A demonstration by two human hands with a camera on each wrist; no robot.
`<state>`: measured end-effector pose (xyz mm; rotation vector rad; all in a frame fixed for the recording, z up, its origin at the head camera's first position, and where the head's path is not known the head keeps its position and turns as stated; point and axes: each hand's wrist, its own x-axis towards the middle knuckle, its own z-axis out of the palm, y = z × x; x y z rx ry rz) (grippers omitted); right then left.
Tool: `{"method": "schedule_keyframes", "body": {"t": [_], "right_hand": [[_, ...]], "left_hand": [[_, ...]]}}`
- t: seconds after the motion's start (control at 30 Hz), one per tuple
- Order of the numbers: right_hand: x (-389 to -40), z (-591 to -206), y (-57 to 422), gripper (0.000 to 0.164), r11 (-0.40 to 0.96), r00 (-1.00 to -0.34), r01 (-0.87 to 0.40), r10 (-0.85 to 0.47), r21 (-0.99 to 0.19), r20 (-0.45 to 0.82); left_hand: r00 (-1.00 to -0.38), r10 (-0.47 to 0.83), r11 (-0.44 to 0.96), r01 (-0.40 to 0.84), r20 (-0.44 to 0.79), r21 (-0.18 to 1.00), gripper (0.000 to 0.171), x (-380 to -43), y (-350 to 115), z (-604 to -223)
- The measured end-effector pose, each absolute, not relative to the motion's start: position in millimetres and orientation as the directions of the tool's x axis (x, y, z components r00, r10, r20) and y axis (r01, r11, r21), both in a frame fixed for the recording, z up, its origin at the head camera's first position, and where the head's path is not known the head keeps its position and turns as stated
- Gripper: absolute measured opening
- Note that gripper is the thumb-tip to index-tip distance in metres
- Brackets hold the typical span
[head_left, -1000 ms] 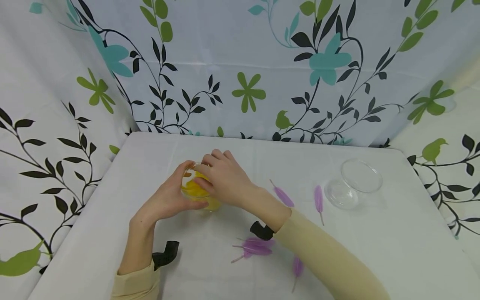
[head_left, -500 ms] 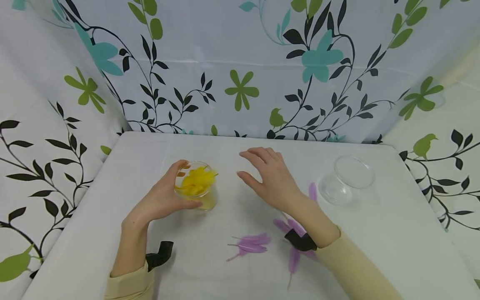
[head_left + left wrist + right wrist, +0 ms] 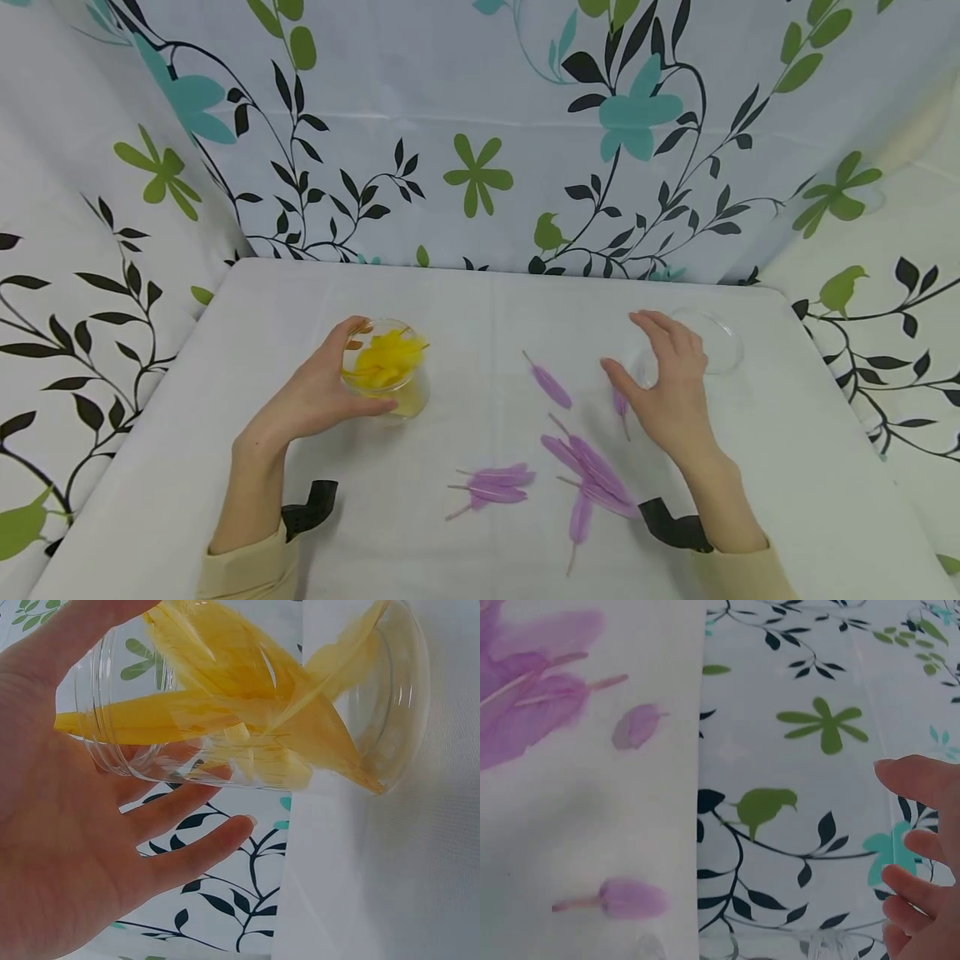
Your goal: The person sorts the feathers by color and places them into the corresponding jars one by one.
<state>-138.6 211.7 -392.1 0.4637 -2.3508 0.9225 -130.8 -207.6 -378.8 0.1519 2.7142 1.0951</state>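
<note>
At the left of the table, my left hand [image 3: 317, 385] holds a clear jar [image 3: 415, 390] between thumb and fingers, as the head view shows. Yellow feathers [image 3: 390, 360] fill the jar up to its rim; in the left wrist view a long yellow feather [image 3: 187, 716] lies along the inside wall. My right hand [image 3: 671, 387] is spread with nothing in its grasp, and in the head view it overlaps a second clear jar [image 3: 723, 343], whose near part it hides. Beside its thumb lies a purple feather [image 3: 620, 402], partly covered.
Several purple feathers [image 3: 592, 467] lie in a cluster at the middle right of the white table [image 3: 420, 550]. Another small bunch of purple feathers [image 3: 498, 483] is left of it, and a single purple feather [image 3: 551, 387] lies farther back. A patterned curtain [image 3: 360, 75] surrounds the table.
My right hand has left the mouth of the jar with yellow feathers and moved right to the second clear jar, uncovering purple feathers. The left hand keeps its hold.
</note>
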Motion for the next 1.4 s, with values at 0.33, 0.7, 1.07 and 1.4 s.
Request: {"method": "schedule_keyframes", "body": {"t": [0.33, 0.7, 1.07, 1.4], "right_hand": [[-135.7, -406.0, 267.1, 0.088, 0.724, -0.861, -0.176, 0.215, -0.667, 0.460], [-142.0, -421.6, 287.6, 0.109, 0.585, -0.946, 0.014, 0.270, -0.811, 0.179], [-135.3, -398.9, 288.0, 0.115, 0.679, -0.995, -0.001, 0.073, -0.734, 0.069], [-130.1, -394.4, 286.2, 0.116, 0.715, -0.999, -0.010, 0.020, -0.699, 0.035]], "left_hand": [[-0.975, 0.165, 0.741, 0.025, -0.147, 0.671, 0.113, -125.9, -203.9, -376.3], [-0.974, 0.200, 0.749, 0.081, -0.108, 0.658, 0.122, -128.3, -199.1, -374.1], [-0.915, 0.208, 0.689, 0.388, 0.345, 0.612, 0.088, -110.3, -168.8, -344.7], [-0.848, 0.497, 0.688, 0.516, 0.187, 0.511, 0.036, -126.2, -79.6, -355.8]]}}
